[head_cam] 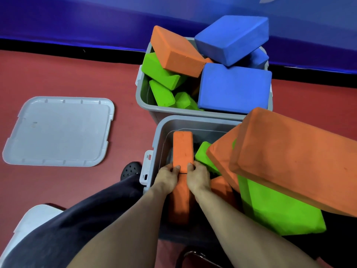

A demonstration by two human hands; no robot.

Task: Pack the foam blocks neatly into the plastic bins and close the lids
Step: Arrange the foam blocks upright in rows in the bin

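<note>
Two grey plastic bins stand on the red floor. In the near bin [164, 130] two orange foam blocks stand on edge end to end along the left wall: a far block [183, 147] and a near block [178, 206]. My left hand [167, 178] and my right hand [197, 176] rest where the two meet, fingers curled over the far block's near end. A green block [204, 157] lies deeper in the bin. At the right, large orange [295, 163] and green [276, 213] blocks are stacked close to the camera. The far bin [143, 97] is piled with orange, green and blue blocks.
A grey lid [59, 130] lies flat on the floor to the left. A second grey lid corner [32, 215] shows at the lower left beside my dark trouser leg and black shoe [130, 169]. A blue padded wall runs along the back.
</note>
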